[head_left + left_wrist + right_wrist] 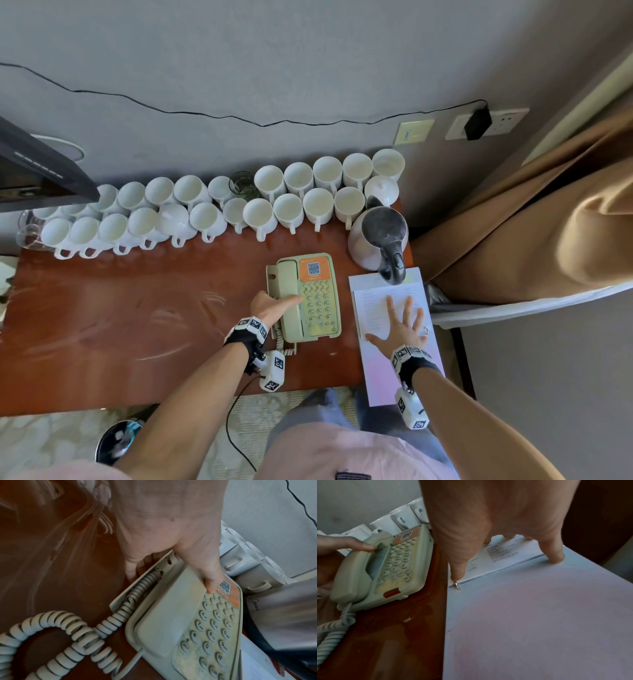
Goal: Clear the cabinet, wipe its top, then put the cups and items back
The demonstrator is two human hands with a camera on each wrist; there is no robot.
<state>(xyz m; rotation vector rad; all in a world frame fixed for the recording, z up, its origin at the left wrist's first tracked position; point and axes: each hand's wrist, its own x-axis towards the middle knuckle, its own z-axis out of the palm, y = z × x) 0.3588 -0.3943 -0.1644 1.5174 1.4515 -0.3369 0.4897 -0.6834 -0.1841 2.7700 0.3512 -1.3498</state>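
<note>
The red-brown cabinet top [102, 325] is carrying everything. Two rows of white cups [260, 202] are standing along its back edge by the wall, a kettle [378, 236] sitting at their right end. The papers [394, 373] are lying front right — the right hand [402, 327] is pressing them flat, fingers spread. The left hand [270, 305] is gripping the telephone [308, 298], thumb on the handset, fingers curling round its left edge.

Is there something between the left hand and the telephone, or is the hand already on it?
Nothing visible stands between them. The left hand already rests on the telephone, thumb across the handset and fingers down along its left side. The right hand lies flat on the papers, clear of the phone.
</note>
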